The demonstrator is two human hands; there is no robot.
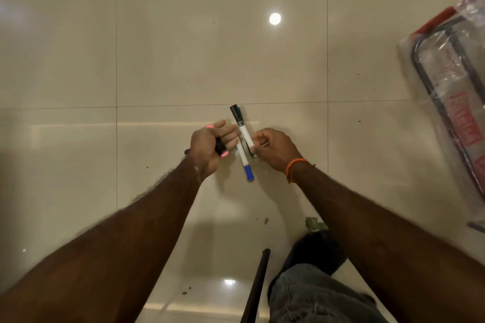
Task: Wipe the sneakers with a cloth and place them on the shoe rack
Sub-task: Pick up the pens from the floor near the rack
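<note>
Both forearms reach out from me, left hand (210, 145) gripping a pink-capped marker (220, 150), right hand (273, 148) pinching two more markers (242, 136); with no sneakers or cloth visible, I'd set these on the floor (183, 60) first.

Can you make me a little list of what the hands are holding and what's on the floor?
left hand: grips a pink highlighter and touches a blue-capped marker
right hand: pinches a black-capped marker; a green one is partly hidden behind it
wrist: orange thread band on the right
floor: glossy beige tiles with small crumbs
right edge: plastic-wrapped metal frame, lying flat
bottom: black rod beside a knee in jeans
sneakers, cloth: not in view
</note>
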